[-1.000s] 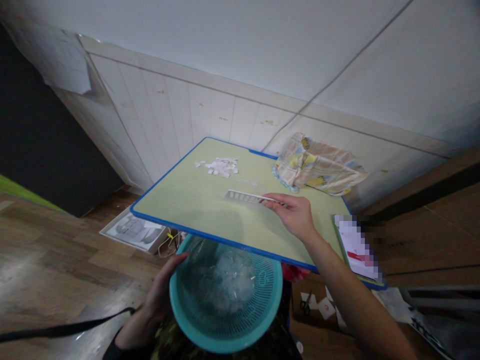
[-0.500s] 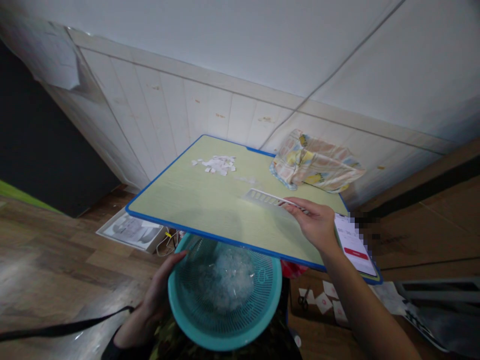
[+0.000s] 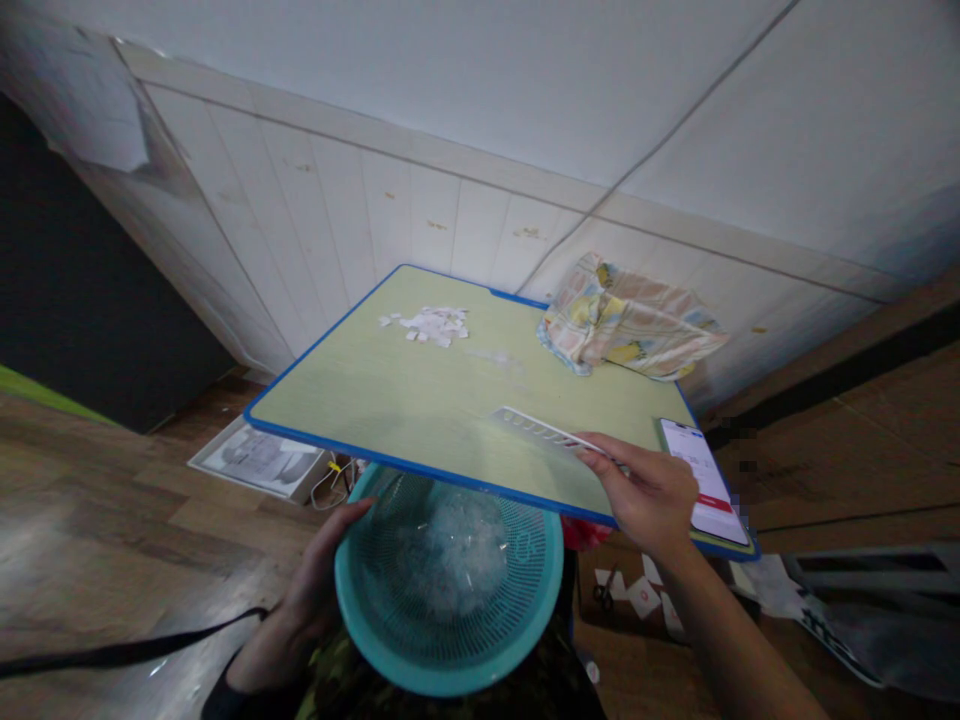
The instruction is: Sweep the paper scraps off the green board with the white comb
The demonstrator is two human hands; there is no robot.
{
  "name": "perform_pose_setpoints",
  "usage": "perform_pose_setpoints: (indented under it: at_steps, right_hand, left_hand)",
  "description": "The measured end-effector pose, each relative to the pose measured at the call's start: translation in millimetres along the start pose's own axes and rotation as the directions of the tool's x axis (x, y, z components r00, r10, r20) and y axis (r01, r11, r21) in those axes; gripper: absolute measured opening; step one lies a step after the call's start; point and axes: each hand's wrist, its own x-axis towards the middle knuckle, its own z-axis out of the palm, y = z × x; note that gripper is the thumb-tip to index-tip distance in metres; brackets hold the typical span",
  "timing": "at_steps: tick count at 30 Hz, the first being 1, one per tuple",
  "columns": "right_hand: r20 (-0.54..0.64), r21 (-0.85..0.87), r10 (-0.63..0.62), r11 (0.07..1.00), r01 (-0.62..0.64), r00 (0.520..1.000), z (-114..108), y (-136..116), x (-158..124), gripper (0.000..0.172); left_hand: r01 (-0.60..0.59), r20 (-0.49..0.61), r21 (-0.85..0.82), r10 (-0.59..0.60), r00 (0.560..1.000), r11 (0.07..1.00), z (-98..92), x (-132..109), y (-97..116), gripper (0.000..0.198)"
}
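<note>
Now: slotted white strip [image 3: 538, 430] in the right hand [image 3: 649, 495], basket tucked below the desk's [image 3: 337, 390] edge

Pale green with blue trim, the desk fills the middle, set against the panelled wall. Just below its near edge sits the turquoise perforated basket [image 3: 450, 678], far side running in under the desktop, left hand [image 3: 326, 565] clasping its rim, thumb over the top. At the back right, a patterned cloth [image 3: 637, 320] lies crumpled; nearer, a phone [image 3: 705, 465] sits just beyond the right hand's knuckles. That hand pinches one end of the strip, free end pointing left across the desk; touching the surface or just above, I can't tell. Further back lie white paper scraps [image 3: 436, 326] in a loose pile, and clear, glinting scraps [image 3: 465, 545] fill the basket's middle.

It looks like a drawing-in stroke over the desktop, and I'd say the move calls for a firm pinch and a steady basket under the edge.

And compared with half a second ago? Strip and right hand are nearer the front edge, more of the phone's top shows, while the left hand's hold and the paper pile look unchanged.
</note>
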Motion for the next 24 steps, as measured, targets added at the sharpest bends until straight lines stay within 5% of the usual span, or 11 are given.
perform_pose_setpoints:
  at_steps: [5, 10, 15, 24]
  right_hand:
    - [0.003, 0.014, -0.082, 0.997, 0.082, 0.997, 5.1, -11.7, 3.1, 0.018]
    - [-0.147, -0.085, 0.067, 0.993, -0.081, 0.987, 3.7, 20.8, 19.3, 0.014]
    - [-0.1, -0.077, 0.099, 0.991, -0.107, 0.99, 4.8, 40.4, 25.1, 0.016]
    - [-0.07, -0.011, 0.086, 0.996, -0.087, 0.994, 9.9, 27.1, 30.5, 0.016]
  left_hand:
    - [-0.002, -0.002, -0.019, 0.002, 1.0, 1.0, -0.3, 0.4, -0.3, 0.032]
    - [-0.002, -0.001, -0.021, 0.002, 1.0, 1.0, -3.2, 3.0, -1.0, 0.035]
    - [-0.01, 0.001, -0.024, 0.01, 1.0, 1.0, -5.6, 5.3, -2.6, 0.036]
    - [-0.02, -0.013, -0.015, 0.02, 1.0, 1.0, -4.1, 2.7, -1.8, 0.034]
